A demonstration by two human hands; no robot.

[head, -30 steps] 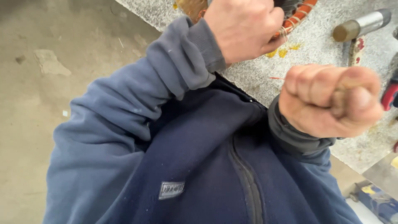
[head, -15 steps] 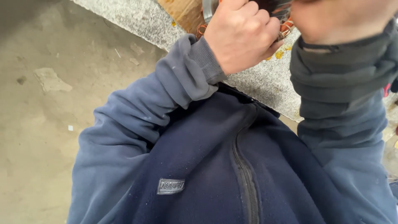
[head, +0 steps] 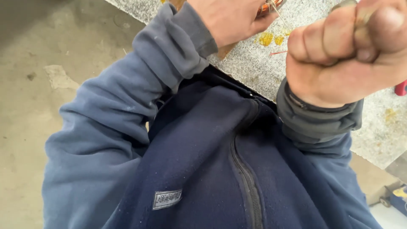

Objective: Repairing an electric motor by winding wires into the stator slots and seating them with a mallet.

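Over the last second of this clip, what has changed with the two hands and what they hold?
The right hand swung up out of view half a second ago, then came back down, still fisted round a thin handle. The grey tool head seen beside it earlier is out of frame. The left hand kept its grip on the orange-rimmed thing on the speckled stone slab.

Head view: single camera, worn on the head, facing steeply down. Very near the chest; desk (head: 313, 63) edge far, floor (head: 34, 106) left.

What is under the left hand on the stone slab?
Under the left hand, an orange-rimmed object peeks out on the speckled slab; the hand covers the rest.
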